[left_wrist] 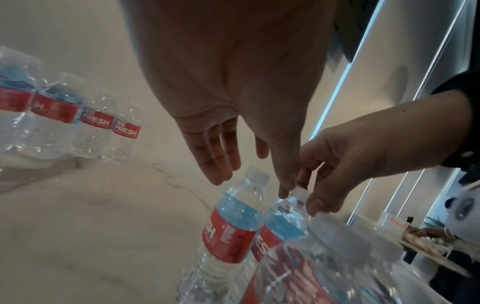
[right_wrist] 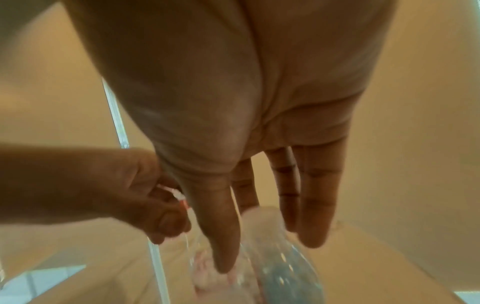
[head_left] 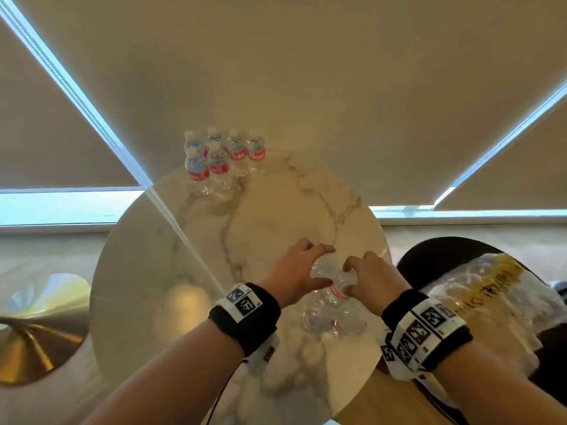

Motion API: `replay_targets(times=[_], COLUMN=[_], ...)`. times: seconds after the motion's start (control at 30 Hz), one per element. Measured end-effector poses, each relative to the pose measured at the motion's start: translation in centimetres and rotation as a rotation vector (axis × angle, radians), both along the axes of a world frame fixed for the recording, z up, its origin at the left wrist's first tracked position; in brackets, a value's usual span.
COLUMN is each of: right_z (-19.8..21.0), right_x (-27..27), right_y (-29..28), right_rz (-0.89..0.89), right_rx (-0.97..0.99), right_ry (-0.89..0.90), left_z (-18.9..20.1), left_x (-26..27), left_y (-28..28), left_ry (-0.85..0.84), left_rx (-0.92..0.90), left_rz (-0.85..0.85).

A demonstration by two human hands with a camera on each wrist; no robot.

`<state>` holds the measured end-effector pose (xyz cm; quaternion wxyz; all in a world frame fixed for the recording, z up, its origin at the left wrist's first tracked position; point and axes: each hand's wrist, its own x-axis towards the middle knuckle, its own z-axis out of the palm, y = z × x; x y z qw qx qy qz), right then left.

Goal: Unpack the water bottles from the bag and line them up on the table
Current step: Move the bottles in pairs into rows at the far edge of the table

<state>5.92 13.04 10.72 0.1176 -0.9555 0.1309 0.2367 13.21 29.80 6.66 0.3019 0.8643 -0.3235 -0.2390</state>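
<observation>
— Bottles, where are they?

— I see six bottles (head_left: 224,157) standing close together at the far edge of the desk (head_left: 184,271). Four are at the back and two are in front of them. They are see-through, with red labels and white caps. The near bottles (head_left: 334,317) stand in a bunch at the near edge of the desk, right under my hands.

— What is your left grip doing?

— My left grip (head_left: 302,271) is spread over the bunch. Its fingers are quite straight. The white cap of the first bottle (left_wrist: 233,226) sits between those fingers and my thumb. I cannot tell if the fingers touch it.

— And the other one?

— My right grip (head_left: 372,277) is pinching the cap (left_wrist: 300,192) of the second bottle (left_wrist: 283,224). That one stands touching the first bottle. Its cap is between my thumb and my bent fingers. My left thumb is just beside that cap too.

— Any more in the bunch?

— One more, the third bottle (left_wrist: 324,267), is very close to my left wrist. It is too blurry to see well.

— Where is the bag?

— The bag (head_left: 491,296) lies on a dark chair (head_left: 435,250) just beside the desk, on my right. It is clear, crinkly plastic with yellow writing. I cannot tell what is in it.

— What is the desk like?

— Round and white, like stone, with grey lines.
</observation>
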Motion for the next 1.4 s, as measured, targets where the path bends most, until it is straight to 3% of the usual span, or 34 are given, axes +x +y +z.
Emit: replay_targets(times=[0.17,0.33,0.77,1.07,1.4], right_z=[-1.5,-0.9,0.8,-3.1,-5.0], right_x=[-0.6,2.4,23.6,35.2,38.6], right_y=[-1.5,-3.3,-2.6,2.6,4.9], right_rz=[0.048,0.145,0.402,0.378,0.302], right_rx=[0.077,0.11,0.099,0.161,0.171], right_ry=[-0.091,-0.067,-0.135,-0.221,-0.267], left_z=[-1.2,-1.0,1.1,-0.6,-1.4], left_x=[-0.6,1.2,19.5,28.6,31.4], left_y=[-2.0,-1.0,4.3,5.4,5.3], left_ry=[-0.04,-0.063,-0.207,-0.301,-0.317], left_rx=[0.06,0.033,0.117,0.165,0.192], left_rz=[0.048,0.099,0.339,0.455,0.477])
